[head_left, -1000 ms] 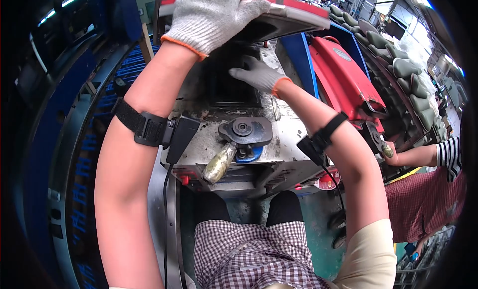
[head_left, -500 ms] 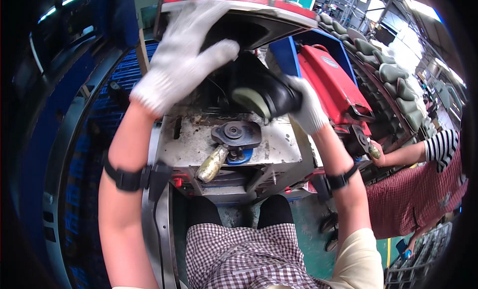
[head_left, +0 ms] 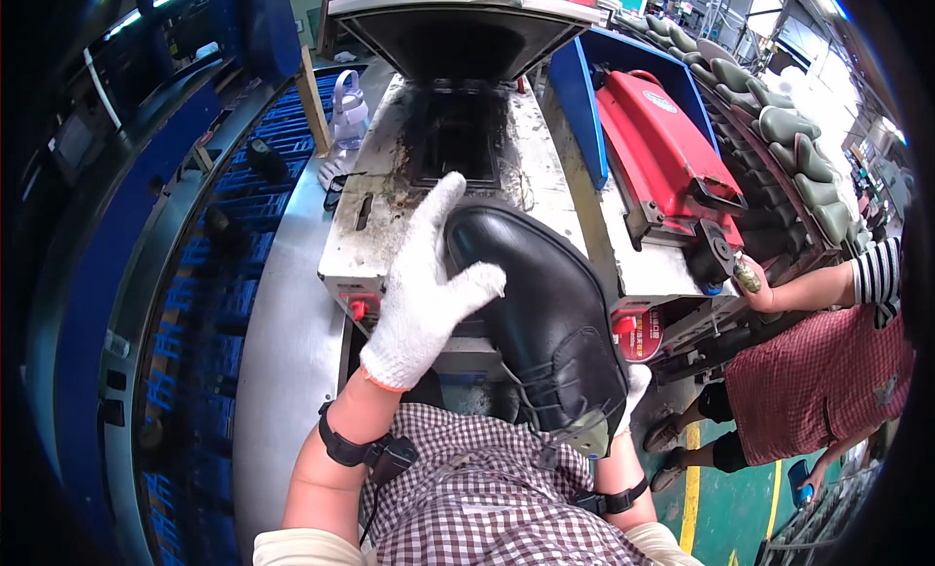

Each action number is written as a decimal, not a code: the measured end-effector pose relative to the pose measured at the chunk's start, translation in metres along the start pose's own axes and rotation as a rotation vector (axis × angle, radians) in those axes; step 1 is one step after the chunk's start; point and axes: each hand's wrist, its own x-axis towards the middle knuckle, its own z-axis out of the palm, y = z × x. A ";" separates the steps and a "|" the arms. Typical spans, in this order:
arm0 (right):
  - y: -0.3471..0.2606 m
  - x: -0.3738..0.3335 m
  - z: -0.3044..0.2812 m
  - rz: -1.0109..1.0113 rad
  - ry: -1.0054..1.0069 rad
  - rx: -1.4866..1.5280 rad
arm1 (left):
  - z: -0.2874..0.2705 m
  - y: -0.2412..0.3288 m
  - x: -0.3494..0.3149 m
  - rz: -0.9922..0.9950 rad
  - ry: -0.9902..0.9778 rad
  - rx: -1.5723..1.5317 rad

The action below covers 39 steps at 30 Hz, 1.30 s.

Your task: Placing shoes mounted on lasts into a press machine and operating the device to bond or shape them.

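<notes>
A black leather lace-up shoe (head_left: 531,283) with a pale green last showing at its heel end is held up in front of my checked apron, toe away from me. My right hand (head_left: 635,391), in a white glove, grips it near the heel, mostly hidden behind the shoe. My left hand (head_left: 424,293), also gloved, is beside the toe with fingers stretched out and thumb over the upper; whether it presses on the leather I cannot tell. Beyond the shoe is a worn white machine (head_left: 375,201) with its red-topped lid (head_left: 467,6) raised over a dark chamber (head_left: 453,137).
On the right stands a similar machine with a red cover (head_left: 648,142) beside a blue panel (head_left: 581,108). A co-worker's hand (head_left: 760,285) holds its handle. Grey-green shoe lasts (head_left: 779,128) fill a rack behind. At left are a bottle (head_left: 349,113) and a metal ledge (head_left: 278,371).
My left hand has come off the machine's lid and down to the shoe's toe. My right hand has drawn the shoe back from the machine toward my body, turning its toe away from me.
</notes>
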 end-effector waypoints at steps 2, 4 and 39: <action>0.008 -0.016 -0.012 -0.017 0.197 -0.047 | 0.005 -0.002 -0.012 -0.024 -0.027 -0.004; 0.011 -0.027 -0.016 0.002 0.335 -0.100 | 0.007 -0.005 -0.022 -0.198 -0.055 -0.110; 0.172 0.081 0.015 0.892 0.180 0.641 | -0.160 -0.022 -0.137 -0.328 0.813 -0.102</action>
